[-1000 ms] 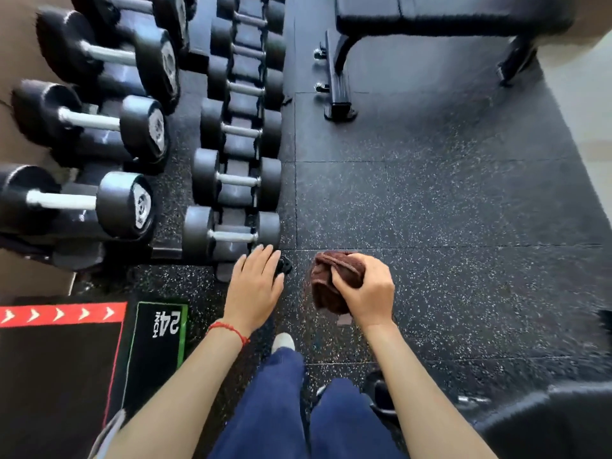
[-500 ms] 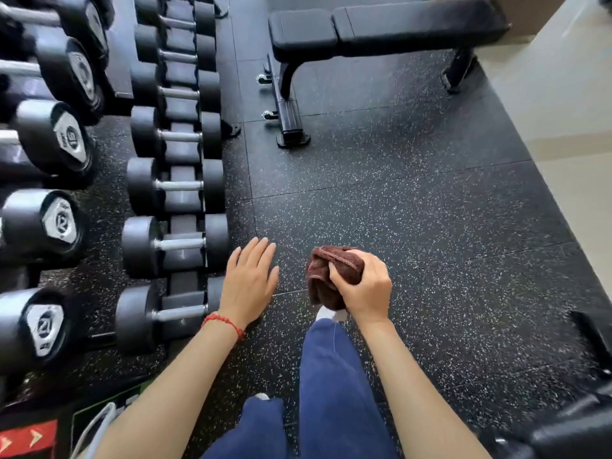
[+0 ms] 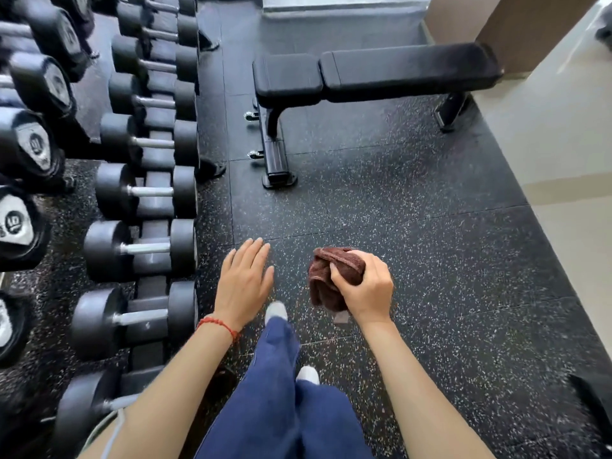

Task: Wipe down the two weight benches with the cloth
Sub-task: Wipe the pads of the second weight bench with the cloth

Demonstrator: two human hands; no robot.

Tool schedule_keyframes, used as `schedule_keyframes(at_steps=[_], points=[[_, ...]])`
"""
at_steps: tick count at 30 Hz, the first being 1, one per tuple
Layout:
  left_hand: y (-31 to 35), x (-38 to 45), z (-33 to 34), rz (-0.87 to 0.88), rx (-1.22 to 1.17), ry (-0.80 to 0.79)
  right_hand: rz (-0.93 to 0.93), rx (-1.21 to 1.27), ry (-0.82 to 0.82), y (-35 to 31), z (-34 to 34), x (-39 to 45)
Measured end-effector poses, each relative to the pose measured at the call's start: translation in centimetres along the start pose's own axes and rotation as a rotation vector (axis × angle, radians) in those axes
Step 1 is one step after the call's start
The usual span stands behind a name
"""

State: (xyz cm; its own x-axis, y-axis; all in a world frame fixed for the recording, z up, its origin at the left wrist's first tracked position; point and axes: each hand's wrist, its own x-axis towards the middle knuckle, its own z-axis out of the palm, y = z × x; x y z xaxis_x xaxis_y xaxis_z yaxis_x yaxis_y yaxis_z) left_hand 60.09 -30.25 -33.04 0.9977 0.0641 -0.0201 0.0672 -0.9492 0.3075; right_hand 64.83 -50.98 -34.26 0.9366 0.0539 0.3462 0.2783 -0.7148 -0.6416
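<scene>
A black padded weight bench (image 3: 390, 74) stands across the far side of the speckled rubber floor, its seat pad on the left and long back pad on the right. A bunched brown cloth (image 3: 328, 276) is gripped in my right hand (image 3: 367, 286), held in the air well short of the bench. My left hand (image 3: 245, 281) hovers flat beside it with fingers extended and holds nothing. A dark edge of some other equipment (image 3: 592, 402) shows at the lower right; I cannot tell what it is.
A rack of black dumbbells (image 3: 142, 193) runs along the left side, with larger ones (image 3: 26, 150) further left. My legs in blue trousers (image 3: 278, 392) are below the hands. A pale tiled floor (image 3: 563, 160) borders the rubber mat on the right, and a brown wall (image 3: 496, 24) stands behind the bench.
The view has moved forward: the bench has come closer and fully into view and the dumbbell rack has slid back on the left. Both hands keep their pose, cloth still held.
</scene>
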Motion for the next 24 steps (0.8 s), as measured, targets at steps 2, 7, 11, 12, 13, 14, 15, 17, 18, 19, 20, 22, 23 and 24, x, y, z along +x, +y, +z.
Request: schedule_keyframes(at_steps=[2, 7, 11, 12, 13, 14, 15, 17, 18, 19, 20, 22, 23, 24], points=[[-0.5, 3.2, -0.1, 0.0, -0.003, 0.001, 0.011, 0.001, -0.012, 0.2, 1.3, 2.4], [-2.5, 12.6, -0.7, 0.025, -0.004, 0.005, -0.022, -0.001, -0.004, 0.7, 5.1, 10.0], [-4.5, 19.9, -1.7, 0.021, -0.01, -0.001, -0.009, 0.001, -0.001, 0.7, 8.3, 17.1], [-4.9, 21.5, -2.0, 0.023, -0.015, -0.007, -0.001, 0.006, 0.004, 0.6, 8.9, 18.8], [-5.3, 23.1, -2.3, 0.032, -0.012, -0.01, -0.002, 0.004, 0.015, 0.4, 9.6, 20.4], [-5.6, 24.7, -2.6, 0.039, -0.006, -0.009, -0.003, 0.005, 0.021, 0.3, 10.2, 22.1], [-5.8, 26.3, -2.9, 0.037, -0.005, -0.011, 0.005, 0.011, 0.018, 0.3, 10.8, 23.6], [-6.3, 29.2, -3.4, 0.027, -0.016, -0.013, 0.021, 0.018, 0.015, 0.4, 11.9, 26.2], [-6.5, 30.4, -3.6, 0.022, -0.019, -0.019, 0.026, 0.017, 0.011, 0.5, 12.3, 27.5], [-6.6, 31.7, -3.7, 0.022, -0.017, -0.019, 0.024, 0.014, 0.006, 0.6, 12.7, 28.7], [-6.6, 33.1, -3.7, 0.018, -0.016, -0.023, 0.024, 0.016, 0.0, 0.8, 13.1, 30.0], [-6.8, 36.2, -3.8, 0.0, -0.02, -0.04, 0.027, 0.034, -0.02, 1.7, 14.2, 32.8], [-6.9, 37.9, -3.7, -0.009, -0.023, -0.047, 0.029, 0.037, -0.023, 2.2, 14.8, 34.4], [-7.0, 39.6, -3.6, -0.016, -0.019, -0.045, 0.025, 0.035, -0.023, 2.7, 15.5, 36.0]])
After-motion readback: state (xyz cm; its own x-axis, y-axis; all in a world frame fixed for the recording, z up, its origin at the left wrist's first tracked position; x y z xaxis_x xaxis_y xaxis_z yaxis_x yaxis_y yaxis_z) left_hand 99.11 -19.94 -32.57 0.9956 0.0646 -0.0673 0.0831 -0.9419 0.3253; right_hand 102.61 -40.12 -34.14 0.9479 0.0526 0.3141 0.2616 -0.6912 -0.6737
